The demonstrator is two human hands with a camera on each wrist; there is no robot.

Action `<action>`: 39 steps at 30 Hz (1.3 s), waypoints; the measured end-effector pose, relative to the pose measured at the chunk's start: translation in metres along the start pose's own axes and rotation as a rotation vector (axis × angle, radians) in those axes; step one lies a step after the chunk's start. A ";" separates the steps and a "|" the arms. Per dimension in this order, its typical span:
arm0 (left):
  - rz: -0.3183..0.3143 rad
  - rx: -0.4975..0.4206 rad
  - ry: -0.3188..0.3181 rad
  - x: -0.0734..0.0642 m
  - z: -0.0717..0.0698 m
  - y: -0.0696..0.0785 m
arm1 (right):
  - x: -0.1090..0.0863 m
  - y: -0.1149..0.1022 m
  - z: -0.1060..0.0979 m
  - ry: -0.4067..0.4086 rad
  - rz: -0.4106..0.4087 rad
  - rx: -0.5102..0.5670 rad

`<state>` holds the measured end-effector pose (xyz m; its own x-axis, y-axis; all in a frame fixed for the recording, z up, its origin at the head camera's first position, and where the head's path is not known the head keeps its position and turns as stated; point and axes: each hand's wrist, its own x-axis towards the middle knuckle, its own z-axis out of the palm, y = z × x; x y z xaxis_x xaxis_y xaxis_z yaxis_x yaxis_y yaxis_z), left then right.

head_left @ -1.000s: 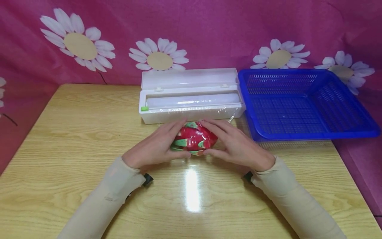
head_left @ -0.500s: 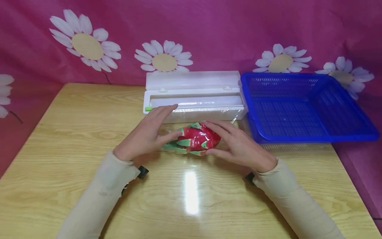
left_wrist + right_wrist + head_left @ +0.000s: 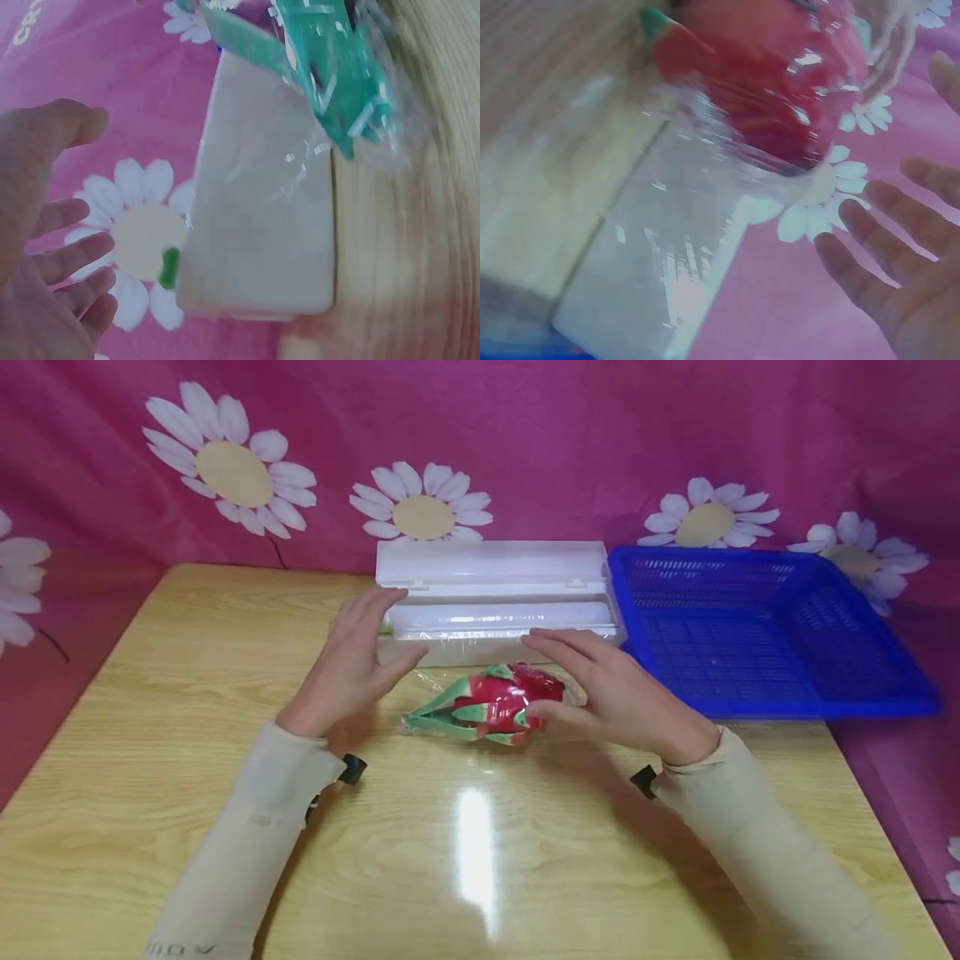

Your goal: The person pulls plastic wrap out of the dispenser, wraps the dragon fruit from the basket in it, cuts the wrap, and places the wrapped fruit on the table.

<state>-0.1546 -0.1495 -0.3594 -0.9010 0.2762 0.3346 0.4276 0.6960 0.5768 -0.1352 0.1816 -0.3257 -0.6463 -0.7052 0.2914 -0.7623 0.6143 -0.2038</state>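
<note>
I see the red-and-green fruit under clear film, lying on the table just in front of the white box. I have the left hand at the box's left end, thumb spread from bent fingers. The right hand is before its right half, 4 fingers spread; I can't tell whether its thumb touches the fruit. A blue basket stands right of the box.

left fingers: off wrapped dragon fruit, now near white box | right fingers: lifted off it
</note>
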 end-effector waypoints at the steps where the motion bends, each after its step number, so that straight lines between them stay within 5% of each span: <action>1: -0.012 0.004 0.005 0.001 0.000 -0.003 | 0.003 -0.001 -0.004 -0.006 0.000 -0.004; 12: -0.168 -0.070 -0.041 0.005 -0.001 -0.025 | 0.035 -0.011 -0.032 -0.046 -0.015 -0.010; 21: -0.201 -0.078 -0.038 0.009 0.006 -0.038 | 0.070 -0.018 -0.043 -0.116 -0.017 0.018; 29: -0.209 -0.094 -0.057 0.011 0.013 -0.043 | 0.103 -0.031 -0.043 -0.150 0.032 0.174; 39: -0.195 0.057 -0.042 0.011 0.017 -0.049 | 0.146 -0.044 -0.028 -0.220 -0.047 0.143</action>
<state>-0.1864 -0.1693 -0.3963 -0.9691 0.1593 0.1885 0.2410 0.7749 0.5843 -0.1948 0.0618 -0.2479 -0.5906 -0.8012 0.0965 -0.7784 0.5341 -0.3299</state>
